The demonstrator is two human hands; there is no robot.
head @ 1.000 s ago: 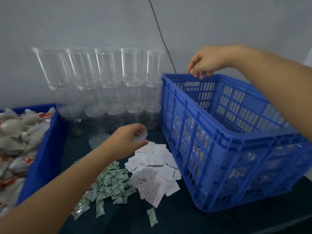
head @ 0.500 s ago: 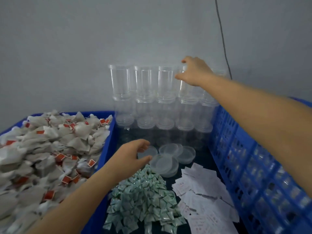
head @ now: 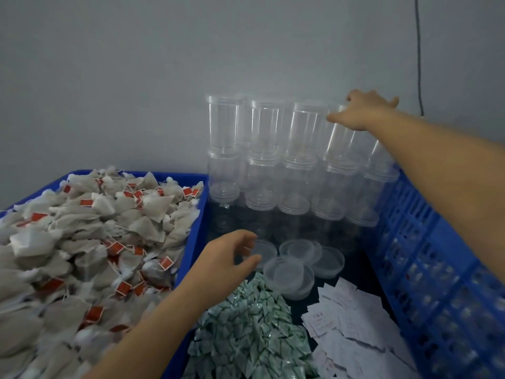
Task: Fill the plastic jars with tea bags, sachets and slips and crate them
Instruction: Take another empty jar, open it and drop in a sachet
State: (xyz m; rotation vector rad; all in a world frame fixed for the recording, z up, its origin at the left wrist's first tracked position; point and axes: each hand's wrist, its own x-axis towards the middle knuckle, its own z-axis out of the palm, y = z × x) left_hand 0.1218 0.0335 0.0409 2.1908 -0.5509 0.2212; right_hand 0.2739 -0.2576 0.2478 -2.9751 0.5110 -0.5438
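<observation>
Clear plastic jars stand stacked in three tiers against the wall. My right hand reaches over the top tier and grips the rim of the rightmost upper jar, which leans to the right. My left hand hovers low in front of the stack, fingers loosely curled and holding nothing, its fingertips beside a clear lid. More loose lids lie next to it. Green sachets are heaped below, with white slips to their right. Tea bags fill the blue bin at left.
The blue bin's rim borders my left forearm. A blue slatted crate walls off the right side, under my right arm. The grey wall stands right behind the jars, and a black cable hangs down it.
My view swung left from the crate to the jars. My right hand left the crate rim and took hold of a top jar, tilting it. My left hand set its lid down.
</observation>
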